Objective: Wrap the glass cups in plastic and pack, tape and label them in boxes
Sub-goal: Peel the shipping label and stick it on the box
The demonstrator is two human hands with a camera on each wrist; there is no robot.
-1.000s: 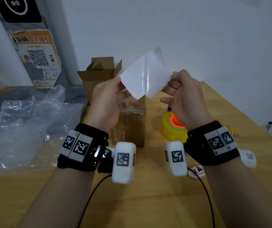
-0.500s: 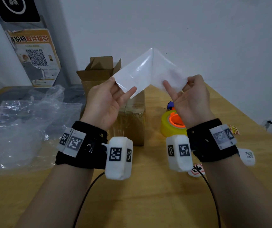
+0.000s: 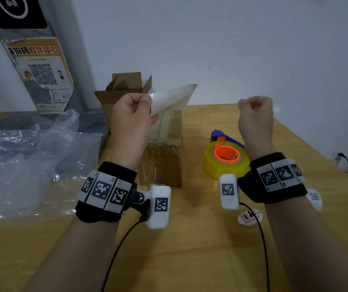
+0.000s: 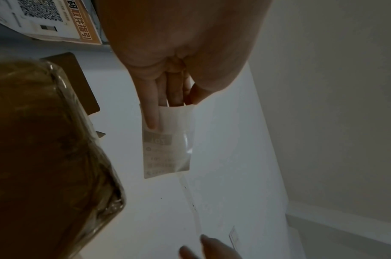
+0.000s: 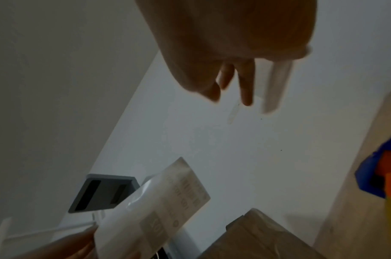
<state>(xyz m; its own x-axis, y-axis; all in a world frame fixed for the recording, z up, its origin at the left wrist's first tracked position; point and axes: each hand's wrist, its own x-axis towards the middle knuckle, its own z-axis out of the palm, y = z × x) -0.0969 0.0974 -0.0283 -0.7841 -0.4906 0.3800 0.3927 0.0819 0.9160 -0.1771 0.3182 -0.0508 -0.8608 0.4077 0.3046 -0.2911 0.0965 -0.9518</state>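
Left grip (image 3: 134, 110) raised above the counter (image 3: 190, 249), thumb and fingers pinching one edge of a white shipping label (image 3: 172, 98); printed side of the label facing away from the head camera, faint print legible only as blocks from the left wrist view (image 4: 165, 149). Label held in the air just over the sealed cardboard box (image 3: 162, 152), not touching it. Right grip (image 3: 255, 114) raised at about the same height, well apart from the label, seen from the head as a curled fist; from the right wrist view, fingers (image 5: 245, 84) hanging loosely with a pale blurred strip (image 5: 276, 85) beside them, too smeared to tell whether pinched or merely close.

Sealed box standing on the counter between the forearms, clear tape glossy along its top seam. Behind it, a second box (image 3: 124, 89) with flaps open, against the wall. Right of the sealed box, a yellow tape roll (image 3: 225, 163) on a blue and orange dispenser. Left, crumpled clear plastic wrap (image 3: 34, 161) spread over the counter. Near the right wrist, a small white sticker with red print (image 3: 249, 216) lying flat.
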